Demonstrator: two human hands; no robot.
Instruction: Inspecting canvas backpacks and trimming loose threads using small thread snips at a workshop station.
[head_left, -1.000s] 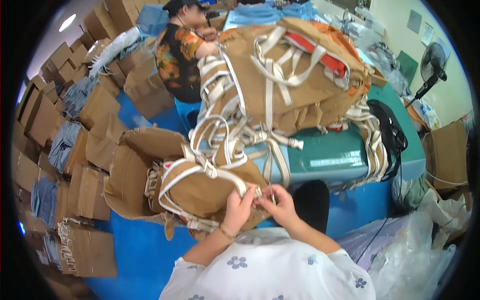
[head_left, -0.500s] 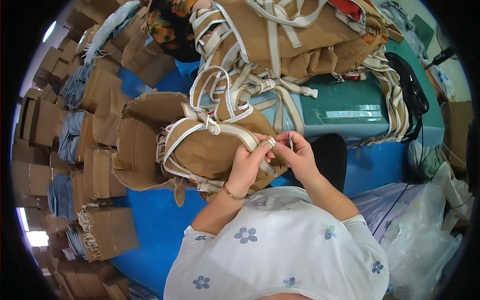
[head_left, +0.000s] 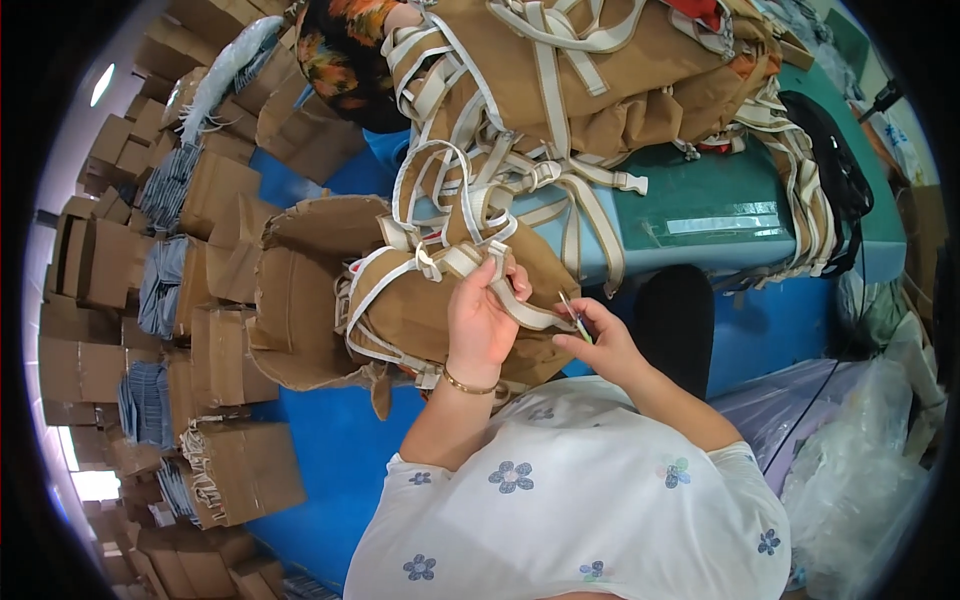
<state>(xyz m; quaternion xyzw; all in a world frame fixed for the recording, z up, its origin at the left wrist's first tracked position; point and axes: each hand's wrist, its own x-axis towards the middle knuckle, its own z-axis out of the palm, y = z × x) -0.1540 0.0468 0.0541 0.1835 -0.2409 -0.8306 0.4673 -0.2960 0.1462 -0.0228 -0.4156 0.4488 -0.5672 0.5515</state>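
Note:
A brown backpack with white-edged shoulder straps lies in front of me, its far side against an open cardboard box. My left hand is closed around a cream-and-tan webbing strap of this pack, and the strap's loose end hangs toward the right. Close to that end, my right hand grips a small pair of thread snips whose thin blades point up and left. The blades look apart from the webbing. A white plastic buckle sits on the strap left of my left hand.
More brown backpacks are heaped on a green-topped table, with straps and buckles dangling over its near edge. The open cardboard box stands at left. Stacked boxes line the left side. Clear plastic bags lie at right.
My hands have moved apart. The left one has slid up and left along the strap, while the right, with the snips, has dropped lower and to the right. The view has shifted slightly.

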